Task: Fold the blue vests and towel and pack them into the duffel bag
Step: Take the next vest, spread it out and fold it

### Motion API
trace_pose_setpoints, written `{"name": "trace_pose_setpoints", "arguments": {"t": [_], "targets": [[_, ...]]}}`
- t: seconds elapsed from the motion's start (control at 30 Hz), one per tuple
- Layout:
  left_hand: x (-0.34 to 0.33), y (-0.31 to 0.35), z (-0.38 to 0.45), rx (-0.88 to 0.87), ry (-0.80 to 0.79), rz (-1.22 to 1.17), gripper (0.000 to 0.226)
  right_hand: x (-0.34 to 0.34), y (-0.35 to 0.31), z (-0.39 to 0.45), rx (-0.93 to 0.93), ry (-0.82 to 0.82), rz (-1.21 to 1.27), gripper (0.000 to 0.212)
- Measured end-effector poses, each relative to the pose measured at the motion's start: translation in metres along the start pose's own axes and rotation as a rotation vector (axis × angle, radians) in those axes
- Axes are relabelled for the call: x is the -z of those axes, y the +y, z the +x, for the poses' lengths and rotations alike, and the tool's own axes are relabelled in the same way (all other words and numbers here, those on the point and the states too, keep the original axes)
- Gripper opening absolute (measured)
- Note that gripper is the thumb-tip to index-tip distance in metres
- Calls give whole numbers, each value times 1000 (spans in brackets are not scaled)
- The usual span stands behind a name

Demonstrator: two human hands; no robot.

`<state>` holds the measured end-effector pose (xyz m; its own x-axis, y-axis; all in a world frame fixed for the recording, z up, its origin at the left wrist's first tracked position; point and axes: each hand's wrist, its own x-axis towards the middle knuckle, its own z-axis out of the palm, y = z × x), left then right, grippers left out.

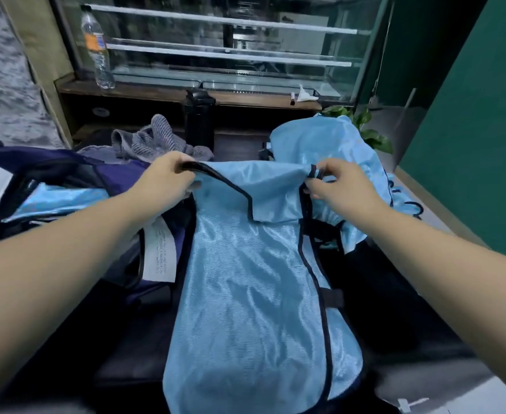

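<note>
A light blue vest (254, 288) with dark trim lies lengthwise on the dark surface in front of me, its far end folded back toward me. My left hand (168, 177) grips the left corner of that fold by the dark trim. My right hand (338, 186) pinches the right corner. A second blue vest (329, 141) sits crumpled at the back right. A grey striped towel (153, 138) lies bunched at the back, left of centre. The dark purple duffel bag (75, 174) stands open at the left, with blue fabric (63, 198) inside it.
A black bottle (199, 121) stands behind the vest, and a clear water bottle (96, 49) on the wooden ledge before a glass display case (231, 40). A green plant (365, 127) and green wall (470, 115) are at the right. A white label (159, 249) hangs off the bag.
</note>
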<state>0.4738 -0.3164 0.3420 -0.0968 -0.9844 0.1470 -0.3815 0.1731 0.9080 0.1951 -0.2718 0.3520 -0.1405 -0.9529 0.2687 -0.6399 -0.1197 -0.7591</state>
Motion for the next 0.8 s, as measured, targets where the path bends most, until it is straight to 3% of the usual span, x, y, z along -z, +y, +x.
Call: {"name": "trace_pose_setpoints", "arguments": {"t": [0.1, 0.23, 0.33, 0.4, 0.5, 0.6, 0.7, 0.8], "targets": [[11, -4, -26, -131, -85, 355, 26, 7, 5, -35, 105, -67, -37, 17], [7, -12, -72, -296, -353, 714, 19, 12, 25, -73, 323, -253, -234, 24], [3, -23, -90, -408, -489, 981, 26, 10, 38, -90, 326, -408, -324, 29], [-7, -23, -95, -426, -543, 1124, 33, 10, 40, -102, 293, -428, -338, 34], [-39, -13, -108, -373, -575, 980, 38, 12, 43, -113, 138, -347, -250, 46], [-79, -7, -117, -404, -594, 856, 66, 13, 48, -121, -63, -385, -223, 51], [-108, -14, -118, -406, -557, 926, 73, 9, 56, -127, -42, -526, -436, 48], [-120, -30, -120, -416, -543, 963, 64, 2, 55, -130, 31, -435, -404, 32]]}}
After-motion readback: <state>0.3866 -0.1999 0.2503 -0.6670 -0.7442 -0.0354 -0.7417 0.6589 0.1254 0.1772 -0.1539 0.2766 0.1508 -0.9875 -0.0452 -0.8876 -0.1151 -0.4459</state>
